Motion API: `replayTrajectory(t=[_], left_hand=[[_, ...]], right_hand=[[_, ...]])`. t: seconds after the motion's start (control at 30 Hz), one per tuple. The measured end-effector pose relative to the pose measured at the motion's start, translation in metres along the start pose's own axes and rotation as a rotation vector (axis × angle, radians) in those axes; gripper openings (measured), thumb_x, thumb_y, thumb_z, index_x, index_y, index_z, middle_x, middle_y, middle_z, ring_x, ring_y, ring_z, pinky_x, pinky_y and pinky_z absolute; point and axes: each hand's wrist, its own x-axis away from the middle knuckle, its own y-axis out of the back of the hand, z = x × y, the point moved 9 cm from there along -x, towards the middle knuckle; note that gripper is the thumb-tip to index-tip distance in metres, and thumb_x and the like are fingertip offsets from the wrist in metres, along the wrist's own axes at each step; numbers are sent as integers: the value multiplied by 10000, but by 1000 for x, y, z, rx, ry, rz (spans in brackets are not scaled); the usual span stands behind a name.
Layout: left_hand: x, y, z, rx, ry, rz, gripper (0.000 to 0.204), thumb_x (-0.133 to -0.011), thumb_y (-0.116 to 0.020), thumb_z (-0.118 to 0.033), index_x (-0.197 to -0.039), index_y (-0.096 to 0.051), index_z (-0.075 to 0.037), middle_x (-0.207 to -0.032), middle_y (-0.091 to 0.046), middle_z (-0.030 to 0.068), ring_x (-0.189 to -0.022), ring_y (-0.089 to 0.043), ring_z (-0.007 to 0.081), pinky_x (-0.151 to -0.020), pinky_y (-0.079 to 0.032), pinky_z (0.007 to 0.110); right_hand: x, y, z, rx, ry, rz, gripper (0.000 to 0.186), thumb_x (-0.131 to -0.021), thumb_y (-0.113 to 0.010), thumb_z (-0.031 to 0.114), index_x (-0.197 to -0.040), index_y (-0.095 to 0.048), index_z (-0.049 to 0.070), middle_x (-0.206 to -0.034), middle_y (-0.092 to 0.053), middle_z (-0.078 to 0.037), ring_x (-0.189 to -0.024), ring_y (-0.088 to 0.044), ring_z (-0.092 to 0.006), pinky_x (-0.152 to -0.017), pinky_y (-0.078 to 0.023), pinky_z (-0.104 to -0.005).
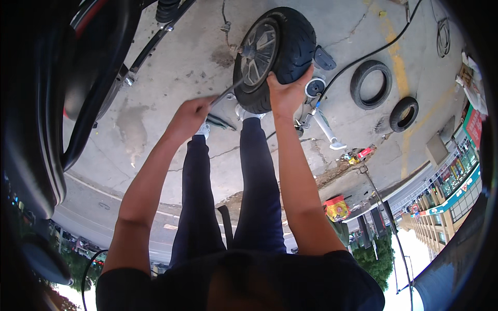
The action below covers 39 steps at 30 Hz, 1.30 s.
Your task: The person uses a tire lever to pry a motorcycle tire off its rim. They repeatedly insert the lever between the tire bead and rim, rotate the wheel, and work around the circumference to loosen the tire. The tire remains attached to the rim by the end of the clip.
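A wheel with a black tyre (296, 39) and a pale spoked rim (262, 49) stands tilted on the concrete in front of my feet. My left hand (195, 116) is closed around a metal bar like a tyre lever (226, 95), whose far end reaches the near-left edge of the wheel. How that tip meets the tyre is too blurred to tell. My right hand (289, 96) grips the near-right side of the tyre, thumb and fingers apart across the tread. A cable (226, 28) runs from the wheel's hub.
A parked scooter (98, 103) stands at the left. Two loose tyres (371, 84) lie at the right, near a black hose (358, 58). A round black-and-white part (315, 87), a white long piece (326, 127) and a dark block (325, 58) sit beside the wheel. Dark tools (220, 122) lie between my feet.
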Motion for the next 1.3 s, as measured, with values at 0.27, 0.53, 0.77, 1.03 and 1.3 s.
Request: replayTrajectory(t=[0.27,0.53,0.77,1.03,1.3], left_hand=[[-23,-24,-81,44,110,95,404,-984,-442,-147,-1387,-480,-130,-665,-539,37,-460,-472,126,-432,-431,292],[-3,-44,-104,-177,176,84,519,-974,-342,-89,-1483,-315,-183,-604,-419,12,-378,-395,122,-357,-406,303],[-45,-30,-62,-77,603,144,178,-954,-390,-167,-1036,-540,-118,-611,-437,20,-382,-365,140,-341,-313,317],[-32,-9,-99,-7,467,208,501,-957,-342,-94,-1444,-381,-206,-695,-401,-2,-435,-256,55,-380,-194,228],[-26,-20,-119,-45,556,297,318,-919,-479,-137,-1231,-533,-106,-694,-433,15,-411,-312,100,-341,-233,229]], right_hand=[[16,-17,-1,-135,80,156,1173,-635,-848,187,-1468,-48,-21,-1435,-319,-282,-1308,-395,-374,-1072,-325,-356],[36,-23,0,-81,110,73,1168,-632,-818,129,-1475,-20,-2,-1225,-406,-300,-1123,-461,-470,-982,-390,-437],[58,-37,0,-101,64,101,1107,-647,-790,164,-1470,-67,4,-1218,-386,-300,-1075,-483,-488,-930,-433,-461],[53,-32,-9,-119,20,102,1127,-620,-814,151,-1470,-87,12,-1249,-376,-307,-1117,-467,-489,-954,-429,-457],[51,-28,-11,-134,37,110,1129,-620,-808,149,-1473,-80,18,-1202,-391,-288,-1077,-484,-486,-925,-452,-459]])
